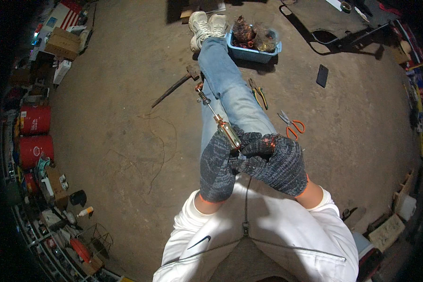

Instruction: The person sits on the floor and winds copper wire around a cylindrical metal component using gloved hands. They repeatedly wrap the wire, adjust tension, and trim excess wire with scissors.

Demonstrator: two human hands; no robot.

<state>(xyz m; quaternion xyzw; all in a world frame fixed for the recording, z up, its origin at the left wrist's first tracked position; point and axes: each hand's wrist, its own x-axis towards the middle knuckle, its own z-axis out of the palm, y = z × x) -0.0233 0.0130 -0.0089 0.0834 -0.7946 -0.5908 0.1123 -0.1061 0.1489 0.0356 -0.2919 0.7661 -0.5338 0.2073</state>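
Both hands wear dark grey knitted gloves with orange cuffs and meet above my lap. My left hand (216, 167) is closed around a slim metal shaft piece (229, 135), which has a shiny grooved cylinder at its near end. The shaft slants away over my thigh to a coiled part and a copper-coloured tip; its exact kind is unclear. Beside it, my right hand (279, 164) has its fingers curled and pressed together close to the cylinder's near end. A reddish patch shows at its fingers, and what they grip is hidden.
Around my outstretched legs lie a hammer (174, 87), pliers (258, 94), orange-handled scissors (291, 125) and a black phone (322, 76). Near my shoes stands a blue bin (251, 55) of copper-coloured scrap. Red drums (35, 151) and clutter line the left side; thin wire (162, 152) trails across the floor.
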